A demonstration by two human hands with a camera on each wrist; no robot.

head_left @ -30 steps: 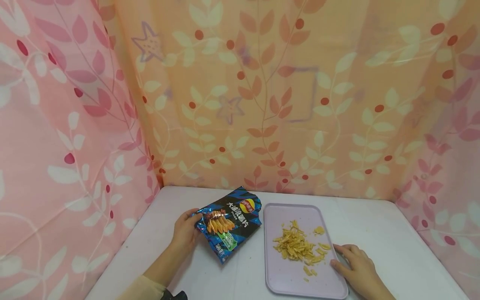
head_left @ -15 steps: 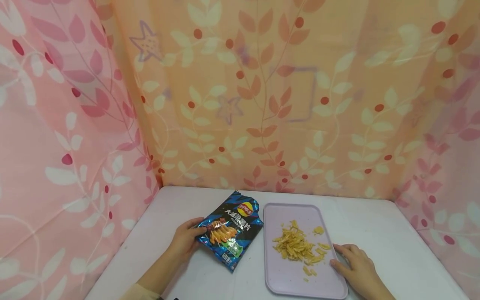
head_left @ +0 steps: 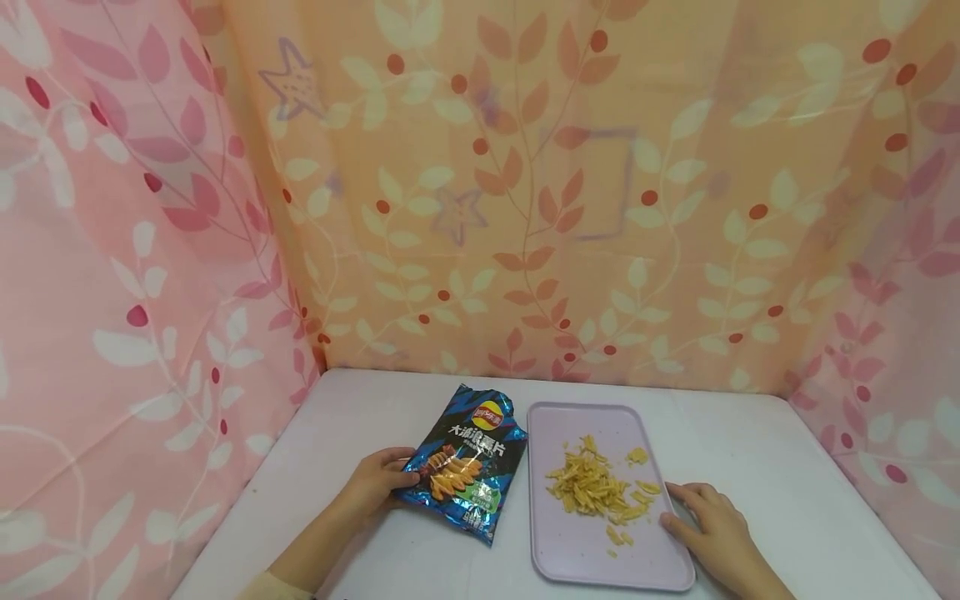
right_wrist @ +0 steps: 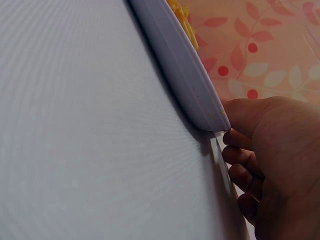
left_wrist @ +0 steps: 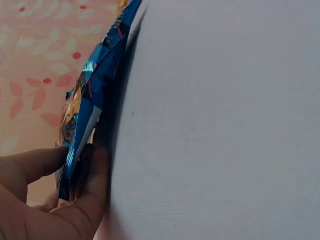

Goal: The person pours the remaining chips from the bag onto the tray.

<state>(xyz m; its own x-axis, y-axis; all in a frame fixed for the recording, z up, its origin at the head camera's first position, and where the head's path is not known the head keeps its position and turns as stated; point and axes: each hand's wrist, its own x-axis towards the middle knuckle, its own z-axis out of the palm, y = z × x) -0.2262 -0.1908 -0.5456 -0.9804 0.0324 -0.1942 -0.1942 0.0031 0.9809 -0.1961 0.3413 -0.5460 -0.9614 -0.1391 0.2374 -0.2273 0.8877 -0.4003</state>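
A blue and black bag of potato chips, its printed face up, is pinched at its left edge by my left hand. In the left wrist view the thumb lies on one side of the bag and the fingers on the other, close to the table. To the right lies a pale purple tray with a heap of yellow chip pieces on it. My right hand holds the tray's right edge. In the right wrist view its thumb is over the rim, and curled fingers sit beside the tray.
Both things are on a white table. Floral curtains close off the back and both sides. A narrow gap separates the bag's right edge from the tray.
My left hand has shifted slightly right and nearer with the bag. The bag has turned more upright in the head view. The right hand and tray stay in place.
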